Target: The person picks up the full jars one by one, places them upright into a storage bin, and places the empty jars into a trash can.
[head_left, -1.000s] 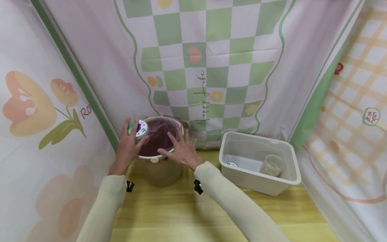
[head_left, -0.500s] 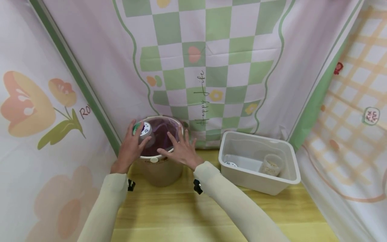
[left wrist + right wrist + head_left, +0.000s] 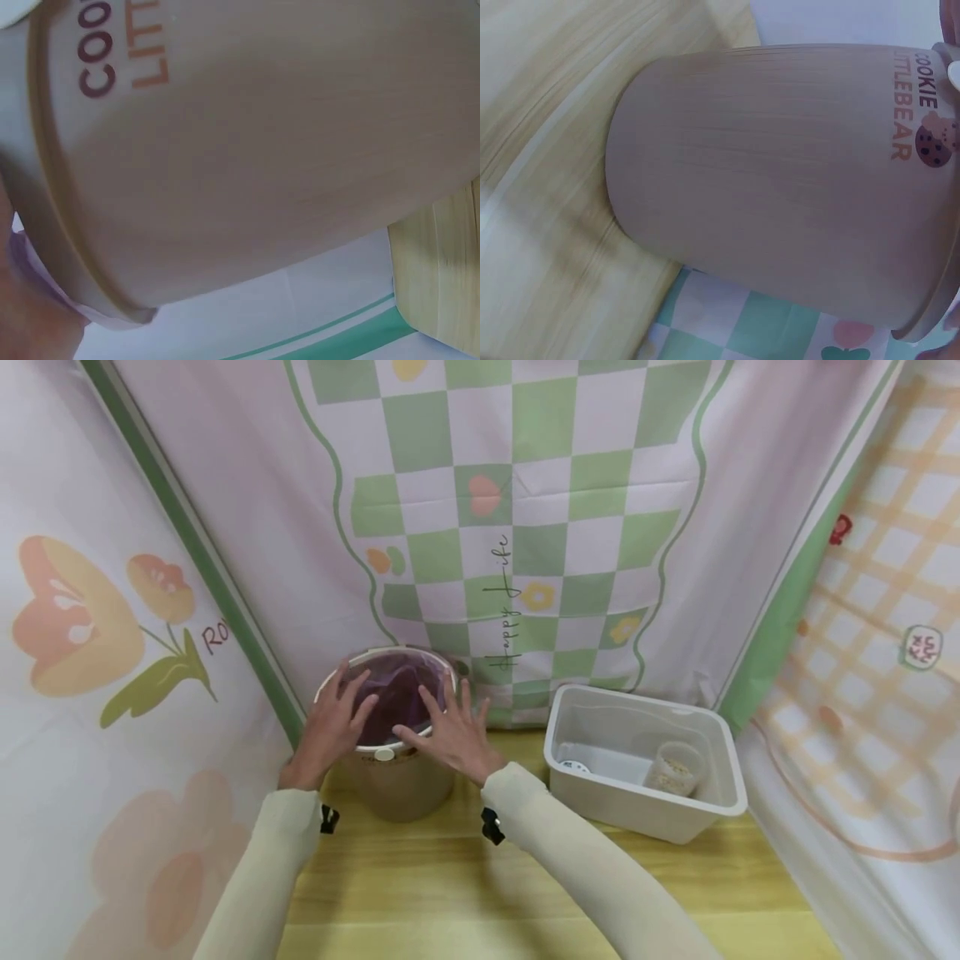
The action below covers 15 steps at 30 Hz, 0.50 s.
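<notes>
A brown trash can [image 3: 401, 789] with a pale rim stands on the wooden surface, lined with a purple trash bag [image 3: 405, 681]. Over the left side of its opening is my left hand [image 3: 326, 731], fingers spread and holding nothing. My right hand [image 3: 459, 733] lies across the right front of the rim, its fingers also spread and nothing in its grasp. In the left wrist view the can's side [image 3: 262, 150] fills most of the picture, with part of the hand at the lower left edge. The right wrist view shows the can's printed wall [image 3: 780, 172].
To the right stands a rectangular off-white bin [image 3: 637, 802]. Inside it are a clear jar [image 3: 675, 768] with light bits in it and a white printed lid [image 3: 574, 767]. Patterned cloth [image 3: 540, 527] hangs behind and at both sides of the wooden surface [image 3: 420, 893].
The jar with the white and green lid has left my left hand; it went lower into the trash can and is now out of sight. My right hand has stayed put.
</notes>
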Tool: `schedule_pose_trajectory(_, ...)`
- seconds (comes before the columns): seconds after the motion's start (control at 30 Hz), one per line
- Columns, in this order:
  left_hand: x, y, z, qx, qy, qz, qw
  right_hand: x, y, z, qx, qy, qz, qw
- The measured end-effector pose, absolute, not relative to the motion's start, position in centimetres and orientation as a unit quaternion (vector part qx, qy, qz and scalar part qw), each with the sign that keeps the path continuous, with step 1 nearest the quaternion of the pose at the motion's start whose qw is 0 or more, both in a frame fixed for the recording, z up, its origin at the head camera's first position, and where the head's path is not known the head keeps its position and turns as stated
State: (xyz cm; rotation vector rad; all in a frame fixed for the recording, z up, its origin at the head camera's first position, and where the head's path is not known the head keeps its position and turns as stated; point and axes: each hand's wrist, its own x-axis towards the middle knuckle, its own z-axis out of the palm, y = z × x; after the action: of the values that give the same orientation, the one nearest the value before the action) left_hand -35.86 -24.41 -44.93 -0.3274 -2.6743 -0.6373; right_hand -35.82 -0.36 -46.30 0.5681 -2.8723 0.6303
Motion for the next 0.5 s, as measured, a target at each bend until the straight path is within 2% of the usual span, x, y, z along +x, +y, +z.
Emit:
schedule_pose_trajectory(0.17, -35.6, -23.9, -44.6, -0.106, -0.955, -0.241, 0.138, -35.9, -0.3, -46.0, 0.199, -0.958, 0.149, 0.143)
schedule_pose_trajectory(0.23, -35.4, -23.6, -44.4, -0.100, -0.958, -0.244, 0.117, -35.8, 0.0, -45.6, 0.203, -0.957, 0.144, 0.152)
schedule_pose_trajectory(0.5, -34.5, -21.5, -43.5, -0.110, -0.965, -0.227, 0.074, -34.9, 3.5, -44.3, 0.215, -0.952, 0.194, 0.103)
